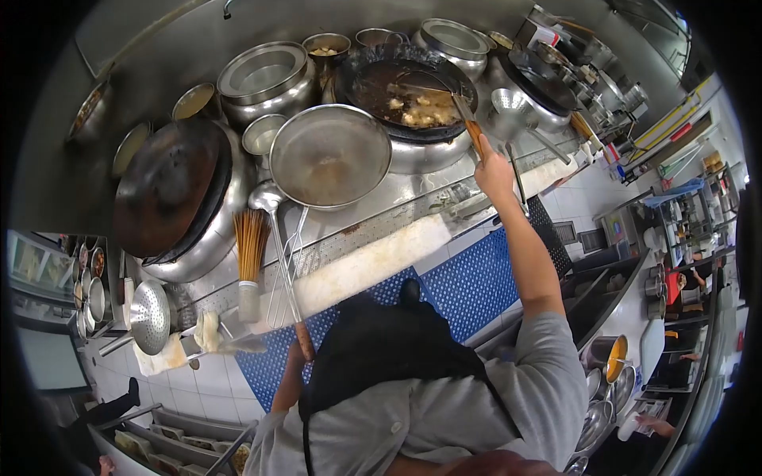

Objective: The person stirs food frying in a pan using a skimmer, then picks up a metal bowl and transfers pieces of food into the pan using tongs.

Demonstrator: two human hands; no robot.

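Note:
My right hand [494,170] is closed around the wooden handle [474,136] of a wire skimmer, whose head reaches into a large wok [369,83]. Pale pieces of food [425,115] bubble in dark oil there. Low by my apron, my left hand [294,358] is close to the wooden-ended handle of a ladle [270,198]; its fingers are hidden, so a grip cannot be made out. Between the hands, a large round mesh strainer [329,155] rests on the stove, with a bamboo brush [251,246] to its left.
A tilted dark wok [171,186] stands at left, and another wok [544,83] at right. Lidded steel pots [266,71] line the back. A perforated ladle [512,103] lies right of the middle wok. A white cloth [373,258] covers the front edge. Other people are at both sides.

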